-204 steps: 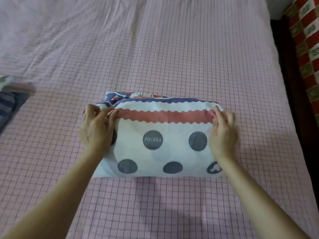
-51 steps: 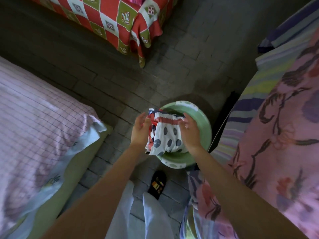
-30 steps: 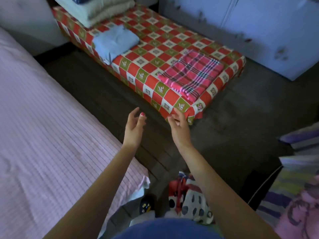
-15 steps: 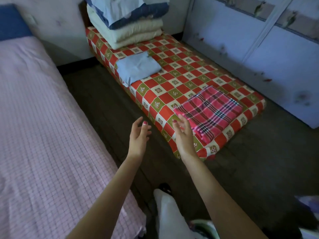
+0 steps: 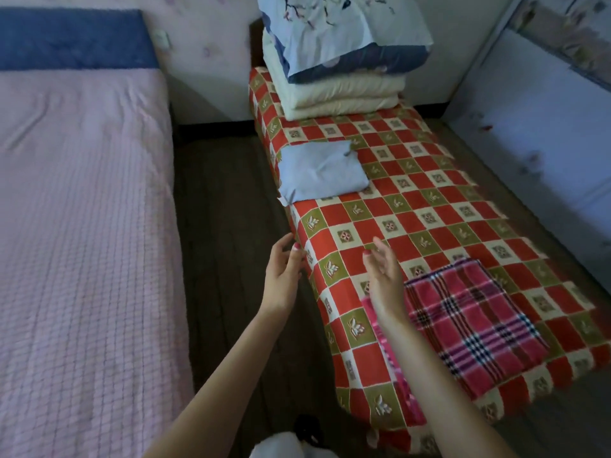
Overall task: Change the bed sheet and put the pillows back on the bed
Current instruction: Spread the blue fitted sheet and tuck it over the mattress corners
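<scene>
The bed (image 5: 82, 226) on the left wears a pink checked sheet and has a blue headboard (image 5: 72, 38). To the right lies a low mattress (image 5: 429, 219) in a red, green and cream check. On it rest a folded light-blue sheet (image 5: 320, 171), a folded red plaid cloth (image 5: 469, 322), and at its head a stack of cream bedding (image 5: 340, 94) topped by a blue-and-white pillow (image 5: 344, 34). My left hand (image 5: 282, 276) and my right hand (image 5: 385, 276) hover empty, fingers relaxed, over the mattress's near-left edge, well short of the light-blue sheet.
A dark floor strip (image 5: 228, 226) runs between the bed and the low mattress. Pale cabinet doors (image 5: 545, 127) line the right side. My white trouser leg (image 5: 281, 446) and a dark sandal show at the bottom edge.
The folded Mickey sheet left the pink bed, went into a green basin on the floor and was released. My view then swung to the low mattress, and both empty hands moved closer to it.
</scene>
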